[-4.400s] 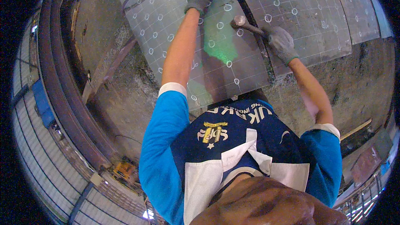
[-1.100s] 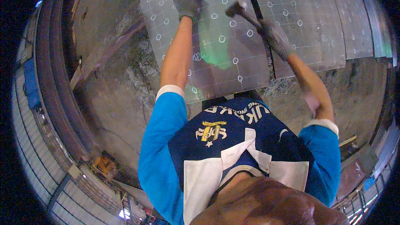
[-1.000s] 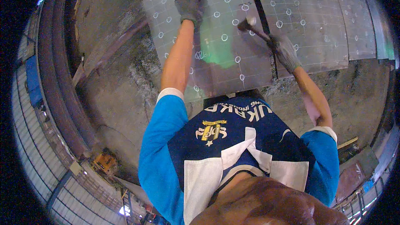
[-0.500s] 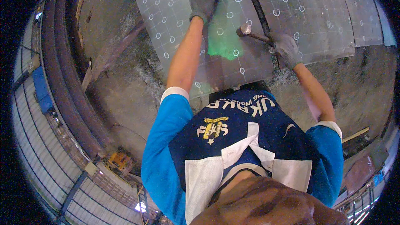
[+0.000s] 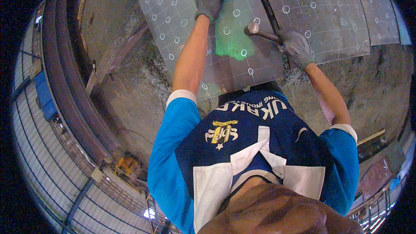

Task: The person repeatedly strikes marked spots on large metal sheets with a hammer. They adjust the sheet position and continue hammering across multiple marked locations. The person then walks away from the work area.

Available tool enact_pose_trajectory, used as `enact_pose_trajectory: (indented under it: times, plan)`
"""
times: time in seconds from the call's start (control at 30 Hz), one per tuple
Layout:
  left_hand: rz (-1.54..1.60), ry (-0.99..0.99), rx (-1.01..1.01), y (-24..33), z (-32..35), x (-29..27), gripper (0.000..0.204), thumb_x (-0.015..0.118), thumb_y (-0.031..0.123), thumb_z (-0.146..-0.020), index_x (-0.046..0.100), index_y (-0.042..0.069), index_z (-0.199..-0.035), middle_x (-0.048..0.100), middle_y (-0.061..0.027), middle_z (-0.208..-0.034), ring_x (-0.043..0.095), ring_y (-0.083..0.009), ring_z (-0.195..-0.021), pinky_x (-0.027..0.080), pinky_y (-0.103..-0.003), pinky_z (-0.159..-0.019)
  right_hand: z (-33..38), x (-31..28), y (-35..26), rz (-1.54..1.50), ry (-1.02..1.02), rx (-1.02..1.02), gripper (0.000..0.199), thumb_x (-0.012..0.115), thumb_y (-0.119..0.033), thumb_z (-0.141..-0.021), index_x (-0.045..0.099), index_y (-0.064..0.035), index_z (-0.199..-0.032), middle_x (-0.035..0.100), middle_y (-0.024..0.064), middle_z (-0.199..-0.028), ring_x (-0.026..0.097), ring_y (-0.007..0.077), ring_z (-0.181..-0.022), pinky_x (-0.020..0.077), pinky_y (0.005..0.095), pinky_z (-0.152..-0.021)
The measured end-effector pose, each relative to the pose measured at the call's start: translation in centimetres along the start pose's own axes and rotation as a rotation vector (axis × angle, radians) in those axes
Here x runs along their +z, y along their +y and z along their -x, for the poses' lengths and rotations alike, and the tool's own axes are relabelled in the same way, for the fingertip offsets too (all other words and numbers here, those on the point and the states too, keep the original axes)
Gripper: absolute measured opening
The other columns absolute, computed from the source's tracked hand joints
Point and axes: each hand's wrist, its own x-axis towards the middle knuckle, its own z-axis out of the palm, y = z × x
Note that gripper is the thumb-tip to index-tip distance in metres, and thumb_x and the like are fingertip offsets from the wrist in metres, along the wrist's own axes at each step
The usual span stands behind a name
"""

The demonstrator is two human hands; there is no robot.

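Note:
Before me lies a grey metal sheet (image 5: 268, 67) marked with thin grid lines and white chalk circles. A green patch (image 5: 234, 45) shows on it between my arms. My left hand (image 5: 209, 0), in a dark grey glove, is closed over the sheet's far part, its fingers curled together; what they pinch is too small to make out. My right hand (image 5: 297, 50), gloved in grey, grips a hammer (image 5: 253, 28) by its handle. The hammer's worn, shiny head points left, above the sheet, close to a chalk circle.
A second marked sheet (image 5: 333, 30) lies to the right, past a dark gap (image 5: 264, 4). Long curved steel beams (image 5: 76, 82) run along the left. On the floor are a yellow machine (image 5: 128, 167) at lower left and a wooden strip (image 5: 372, 137) at right.
The view has shifted slightly, so the sheet sits a little further up and left. My left hand stays closed and the hammer stays in my right hand, barely moved.

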Motion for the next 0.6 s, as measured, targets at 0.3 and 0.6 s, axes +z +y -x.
enact_pose_trajectory:
  times: [0.3,0.6]
  plan:
    - [-0.039,0.018,0.012,-0.7,-0.1,0.6,0.037,0.072,0.033,-0.088,0.074,0.001,-0.106,0.077,-0.0145,-0.089,0.072,-0.0268,-0.081,0.056,-0.04,-0.08,-0.8,-1.3,0.1,-0.001,-0.254,0.08,0.038,0.058,-0.032,-0.098,0.066,-0.0129,-0.129,0.07,0.0167,-0.115,0.065,0.0399,-0.108,0.0496,0.0507,-0.093]
    - [-0.424,0.042,0.229,-1.7,-0.1,0.6,0.042,0.069,0.041,-0.091,0.072,0.004,-0.111,0.074,-0.019,-0.107,0.071,-0.0374,-0.098,0.055,-0.047,-0.088,-13.4,-11.2,-6.3,-0.422,0.115,0.043,0.033,0.054,-0.027,-0.101,0.067,-0.0049,-0.123,0.07,0.0195,-0.098,0.066,0.0362,-0.088,0.053,0.0455,-0.083]
